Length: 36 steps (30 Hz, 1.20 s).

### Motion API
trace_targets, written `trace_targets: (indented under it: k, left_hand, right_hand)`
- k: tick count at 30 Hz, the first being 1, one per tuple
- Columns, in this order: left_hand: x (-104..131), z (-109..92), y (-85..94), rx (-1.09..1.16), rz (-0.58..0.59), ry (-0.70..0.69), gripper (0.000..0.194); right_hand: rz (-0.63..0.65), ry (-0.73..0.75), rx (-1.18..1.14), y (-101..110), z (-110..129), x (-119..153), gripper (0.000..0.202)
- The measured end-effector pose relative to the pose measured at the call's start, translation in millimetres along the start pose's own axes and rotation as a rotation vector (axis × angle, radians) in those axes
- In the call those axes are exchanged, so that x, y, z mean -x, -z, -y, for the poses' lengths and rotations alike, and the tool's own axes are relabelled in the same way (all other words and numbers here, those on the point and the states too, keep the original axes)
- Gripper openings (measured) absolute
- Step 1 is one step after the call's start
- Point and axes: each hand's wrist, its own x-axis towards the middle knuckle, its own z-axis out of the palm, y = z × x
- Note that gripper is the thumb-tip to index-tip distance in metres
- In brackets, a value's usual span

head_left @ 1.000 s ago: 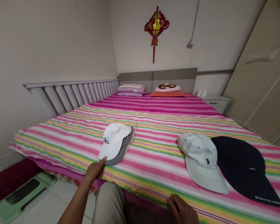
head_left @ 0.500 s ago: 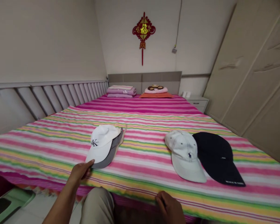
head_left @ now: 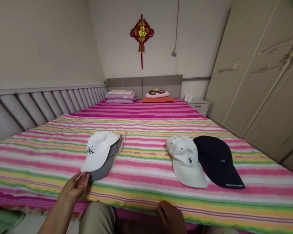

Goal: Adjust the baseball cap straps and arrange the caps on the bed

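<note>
A white cap with a dark "CK" mark (head_left: 97, 151) lies at the left on the striped bedspread, over a grey cap (head_left: 104, 170) with a beige edge showing beside it. My left hand (head_left: 75, 186) is at the front of these caps, palm partly turned up, fingers apart near the white brim. To the right, an off-white cap with a small horse logo (head_left: 185, 159) overlaps a black cap (head_left: 217, 161). My right hand (head_left: 171, 216) rests at the bed's front edge, fingers curled, with nothing visible in it.
The striped bedspread (head_left: 141, 175) covers the bed. Folded bedding (head_left: 120, 97) and a pink pillow stack (head_left: 157, 95) sit by the headboard (head_left: 161, 83). Bed rails (head_left: 46, 104) run along the left. A nightstand (head_left: 199, 105) and wardrobe (head_left: 254, 74) stand at the right.
My left hand has come off its pinch on the white brim and its fingers have spread. The view has shifted a little, moving everything left. My right hand stays curled.
</note>
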Motion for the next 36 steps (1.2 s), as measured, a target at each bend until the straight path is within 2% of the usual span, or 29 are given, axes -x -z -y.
trace_targets:
  k: [5,10,14,15,16,19,21,22,24,26,28,30,33,36]
  left_hand:
    - [4,-7,-17.7,0.000,0.061,-0.052,0.017]
    - [11,-12,-46.9,0.052,0.225,-0.144,0.023]
    - [23,6,-61.0,0.116,0.395,-0.215,0.033]
    - [26,15,-59.7,0.120,0.446,-0.218,0.035]
    - [30,28,-56.1,0.118,0.544,-0.216,0.039]
    - [41,74,-33.6,0.037,0.754,-0.082,0.052]
    - [51,109,-13.5,-0.037,0.815,0.060,0.057]
    - [57,125,-3.5,-0.069,0.828,0.126,0.058]
    - [68,154,14.4,-0.133,0.842,0.243,0.057]
    - [78,176,28.6,-0.170,0.851,0.332,0.052]
    - [83,190,39.5,-0.190,0.873,0.398,0.044]
    - [82,195,47.9,-0.192,0.912,0.447,0.040]
    - [72,191,54.0,-0.160,0.953,0.506,0.030]
    - [58,180,47.5,-0.108,1.007,0.528,0.030]
  right_hand:
    - [-0.020,0.039,-0.015,2,0,1,0.020]
    - [-0.031,0.040,-0.043,2,0,3,0.020]
    - [0.026,-0.012,-0.137,4,1,3,0.023]
    - [0.050,-0.041,-0.181,5,1,2,0.024]
    - [0.078,-0.072,-0.243,6,2,-1,0.025]
    - [0.166,-0.180,-0.589,16,5,-16,0.029]
    - [0.184,-0.268,-0.948,30,12,-33,0.031]
    - [0.154,-0.304,-1.136,39,17,-42,0.037]
    - [0.138,-0.308,-1.439,59,30,-61,0.049]
    - [0.120,-0.329,-1.680,77,42,-77,0.048]
    - [0.080,-0.425,-1.861,86,49,-88,0.036]
    - [0.103,-0.561,-1.982,89,52,-92,0.030]
    - [0.173,-0.688,-2.103,88,51,-90,0.032]
    - [0.262,-0.759,-2.170,92,49,-85,0.038]
